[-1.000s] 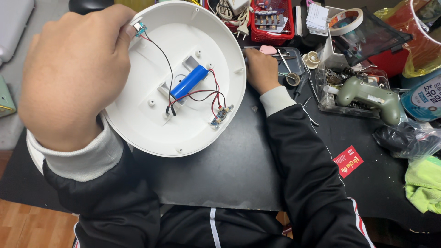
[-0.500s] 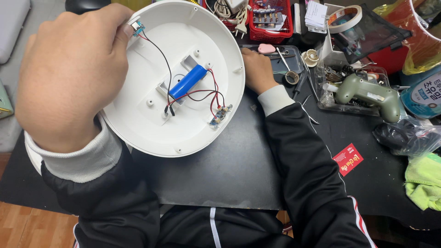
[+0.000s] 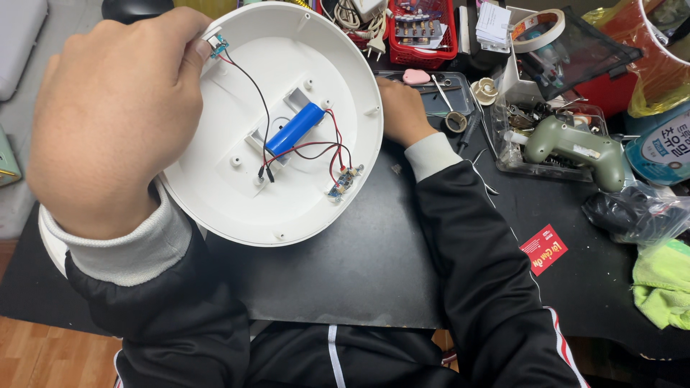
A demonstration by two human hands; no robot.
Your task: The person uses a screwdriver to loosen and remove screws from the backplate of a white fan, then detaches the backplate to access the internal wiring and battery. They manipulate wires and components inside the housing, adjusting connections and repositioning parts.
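Observation:
My left hand [image 3: 115, 115] grips the left rim of a round white plastic housing [image 3: 287, 208] and holds it tilted up above the black mat [image 3: 359, 266]. Inside the housing sit a blue cylindrical battery [image 3: 295, 128], red and black wires [image 3: 327, 147] and a small circuit board [image 3: 341, 183]; another tiny board [image 3: 218, 47] sits by my thumb. My right hand [image 3: 399, 108] rests behind the housing's right edge, at a clear parts tray [image 3: 449, 100]; its fingers are partly hidden and I cannot see what they hold.
A green cordless screwdriver [image 3: 571, 147] lies in a clear box at the right. A red basket [image 3: 424, 29], tape roll [image 3: 537, 30], red card [image 3: 544, 248], black plastic bag [image 3: 632, 212] and green cloth [image 3: 665, 284] crowd the right side.
The housing and my left hand have shifted very slightly; my right hand has stayed at the tray.

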